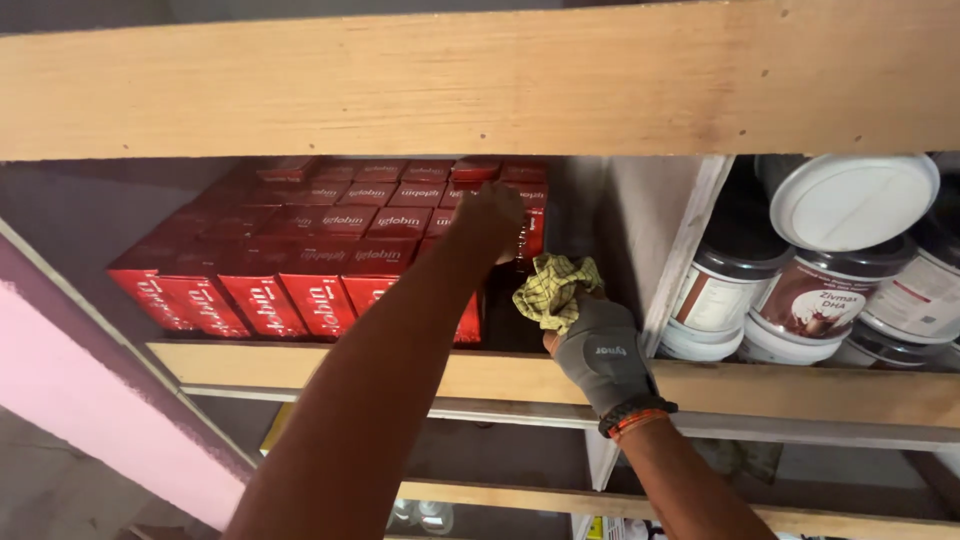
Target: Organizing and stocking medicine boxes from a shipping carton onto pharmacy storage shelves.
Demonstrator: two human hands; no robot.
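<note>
Wooden shelf point(300, 365) holds red boxes point(300, 270); left hand point(490, 215) touches them, right hand point(598, 350) grips cloth point(555, 288).

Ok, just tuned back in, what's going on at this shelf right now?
A person is reaching into a wooden shelf with both hands. The bare left hand rests against the stacked red cardboard boxes, near the right end of the rows. The right hand, with a grey support wrap around it, grips a crumpled yellow checked cloth in the gap beside the boxes. Past the wooden divider, white-lidded plastic jars sit in the next compartment.
</note>
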